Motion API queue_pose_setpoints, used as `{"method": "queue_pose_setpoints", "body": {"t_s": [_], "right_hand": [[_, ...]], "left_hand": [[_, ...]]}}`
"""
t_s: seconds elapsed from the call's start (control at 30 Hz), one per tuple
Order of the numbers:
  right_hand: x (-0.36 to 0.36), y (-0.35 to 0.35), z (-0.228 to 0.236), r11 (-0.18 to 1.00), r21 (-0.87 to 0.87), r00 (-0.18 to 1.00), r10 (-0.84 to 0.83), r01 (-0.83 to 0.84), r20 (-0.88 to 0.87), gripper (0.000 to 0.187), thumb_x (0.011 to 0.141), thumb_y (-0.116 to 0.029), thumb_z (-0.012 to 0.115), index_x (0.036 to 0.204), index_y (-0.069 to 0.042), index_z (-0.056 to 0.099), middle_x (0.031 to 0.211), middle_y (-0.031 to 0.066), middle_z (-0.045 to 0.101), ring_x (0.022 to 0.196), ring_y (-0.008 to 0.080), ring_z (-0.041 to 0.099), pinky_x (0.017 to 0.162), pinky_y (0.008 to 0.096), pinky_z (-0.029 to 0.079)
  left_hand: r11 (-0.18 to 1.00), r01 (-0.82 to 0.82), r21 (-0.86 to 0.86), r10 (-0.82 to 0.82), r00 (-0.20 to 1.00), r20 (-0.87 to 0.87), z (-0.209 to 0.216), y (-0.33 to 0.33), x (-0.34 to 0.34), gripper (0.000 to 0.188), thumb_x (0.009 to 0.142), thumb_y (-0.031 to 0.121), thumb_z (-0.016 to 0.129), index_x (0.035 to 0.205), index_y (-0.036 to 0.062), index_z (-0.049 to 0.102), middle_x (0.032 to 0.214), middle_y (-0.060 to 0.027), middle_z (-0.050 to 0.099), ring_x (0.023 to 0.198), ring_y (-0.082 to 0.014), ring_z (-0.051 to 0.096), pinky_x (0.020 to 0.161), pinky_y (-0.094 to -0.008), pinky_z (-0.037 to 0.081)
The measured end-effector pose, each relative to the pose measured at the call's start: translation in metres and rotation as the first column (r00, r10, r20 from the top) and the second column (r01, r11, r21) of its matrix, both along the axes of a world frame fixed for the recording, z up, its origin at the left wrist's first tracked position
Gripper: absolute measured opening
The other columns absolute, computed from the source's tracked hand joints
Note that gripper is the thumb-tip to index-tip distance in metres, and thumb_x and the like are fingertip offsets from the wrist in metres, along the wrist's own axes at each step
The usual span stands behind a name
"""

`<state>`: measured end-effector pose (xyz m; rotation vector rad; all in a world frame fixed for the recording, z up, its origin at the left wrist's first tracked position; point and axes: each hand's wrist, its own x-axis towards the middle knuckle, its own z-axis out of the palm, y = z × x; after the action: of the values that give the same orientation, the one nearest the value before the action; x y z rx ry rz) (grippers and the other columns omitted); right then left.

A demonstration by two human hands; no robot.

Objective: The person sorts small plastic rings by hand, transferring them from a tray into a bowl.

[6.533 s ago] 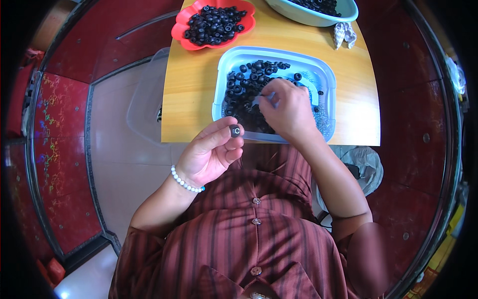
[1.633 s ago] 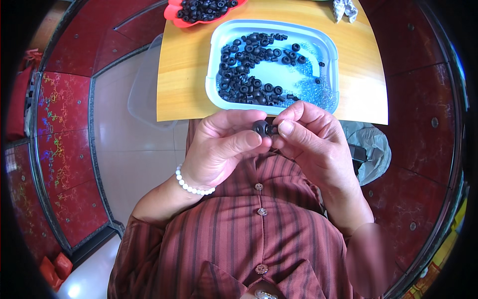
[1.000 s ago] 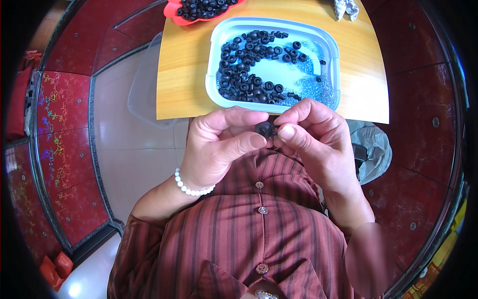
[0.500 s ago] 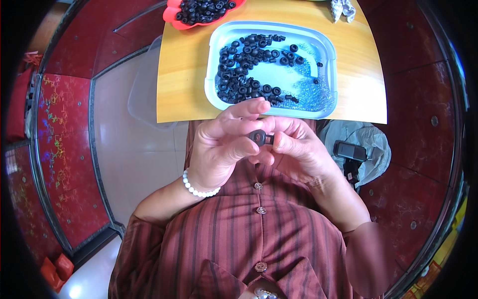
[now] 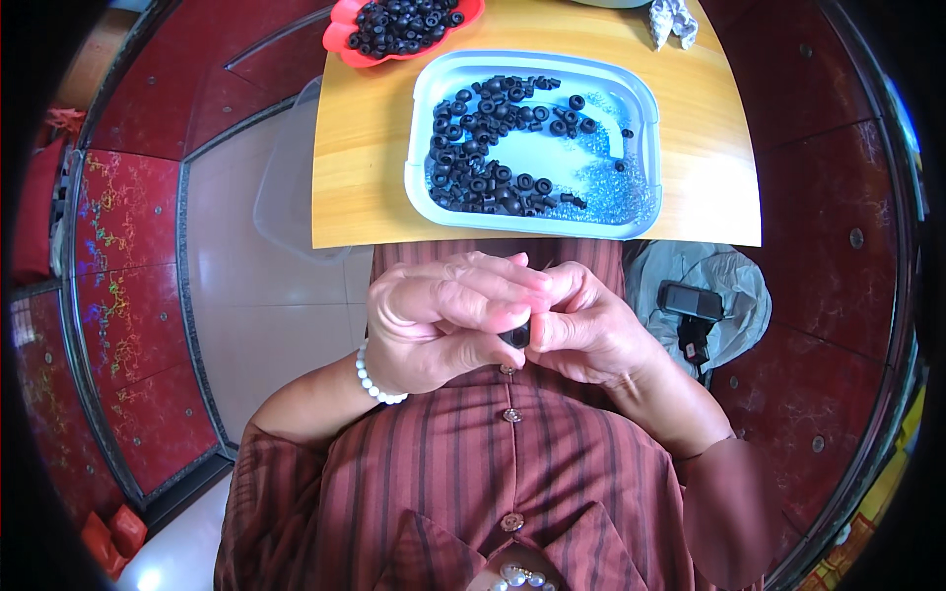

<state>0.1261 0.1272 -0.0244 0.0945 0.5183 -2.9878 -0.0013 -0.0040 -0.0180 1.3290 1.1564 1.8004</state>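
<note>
Seated at the table, the person holds both bare hands close together in front of the body, just short of the table's near edge. Between the fingertips sits a small, shiny black, rounded piece (image 5: 517, 336), mostly covered by the fingers. The left hand (image 5: 441, 317) is narrow, its thumb below and its bent fingers above, closed on the piece. The right hand (image 5: 591, 330) meets it from the other side, its thumb tip against the piece's right edge; I cannot tell from here whether its fingers, partly hidden behind the left ones, grip it too.

A bracelet of round white beads (image 5: 369, 381) circles the wrist just below the left hand. Behind both hands is a dark red shirt with darker stripes (image 5: 434, 483).

Straight beyond the hands, on a yellow wood-grain table (image 5: 365, 177), lies a pale blue rectangular plastic tray (image 5: 562, 153) with rounded corners. Small black ring-like and rounded pieces (image 5: 478, 185) crowd its left side, ahead of the left hand. Farther off, beyond the left hand, stands a red scalloped plastic bowl (image 5: 335, 41) heaped with similar black pieces (image 5: 404, 25). A crumpled whitish wad (image 5: 673, 22) lies far beyond the right hand. Below table height, right of the right hand, a dark boxy device (image 5: 690, 298) rests on a pale plastic bag (image 5: 744, 286).
</note>
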Motion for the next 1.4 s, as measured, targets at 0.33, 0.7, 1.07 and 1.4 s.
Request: {"method": "queue_pose_setpoints", "body": {"t_s": [0.33, 0.7, 1.07, 1.4], "right_hand": [[-0.015, 0.014, 0.012, 0.993, 0.017, 0.992, -0.117, 0.116, 0.041, 0.022, 0.089, -0.017, 0.062, 0.102, 0.001, 0.065, 0.092, 0.0079, 0.063, 0.08, 0.0141, 0.059, 0.075, 0.0284, 0.048], [-0.035, 0.083, -0.022, -0.713, 0.699, 0.903, -0.338, -0.063, -0.264, 0.014, 0.073, -0.015, 0.069, 0.085, -0.008, 0.07, 0.085, 0.0073, 0.061, 0.085, 0.0263, 0.056, 0.079, 0.0381, 0.041], [-0.035, 0.094, -0.022, -0.722, 0.692, 0.956, -0.215, -0.019, -0.198, 0.006, 0.072, -0.014, 0.065, 0.075, -0.008, 0.067, 0.08, 0.0065, 0.057, 0.082, 0.0255, 0.055, 0.074, 0.0384, 0.04], [-0.03, 0.089, -0.022, -0.775, 0.631, 0.961, -0.187, -0.018, -0.202, 0.009, 0.073, -0.014, 0.061, 0.069, -0.007, 0.064, 0.079, 0.0092, 0.056, 0.08, 0.0261, 0.055, 0.073, 0.0394, 0.04]], "left_hand": [[0.979, -0.156, -0.134, 0.176, 0.973, 0.15, 0.013, 0.021, -0.032, 0.021, 0.084, 0.003, 0.064, 0.104, -0.0041, 0.06, 0.102, -0.0161, 0.064, 0.081, -0.0175, 0.065, 0.074, -0.0275, 0.053], [0.587, -0.786, -0.192, 0.487, 0.533, -0.692, -0.019, 0.096, -0.277, 0.019, 0.081, 0.01, 0.066, 0.099, 0.0058, 0.069, 0.099, -0.0078, 0.068, 0.085, -0.014, 0.065, 0.079, -0.0256, 0.05], [0.926, -0.367, -0.091, 0.069, 0.399, -0.914, -0.01, 0.127, -0.124, 0.014, 0.07, 0.014, 0.071, 0.084, 0.0093, 0.07, 0.079, -0.0038, 0.061, 0.078, -0.0226, 0.054, 0.072, -0.0342, 0.045], [0.874, -0.479, -0.079, 0.077, 0.298, -0.951, -0.031, 0.12, -0.099, 0.01, 0.071, 0.014, 0.07, 0.078, 0.0089, 0.065, 0.083, -0.0037, 0.059, 0.083, -0.0231, 0.054, 0.073, -0.0355, 0.044]]}}
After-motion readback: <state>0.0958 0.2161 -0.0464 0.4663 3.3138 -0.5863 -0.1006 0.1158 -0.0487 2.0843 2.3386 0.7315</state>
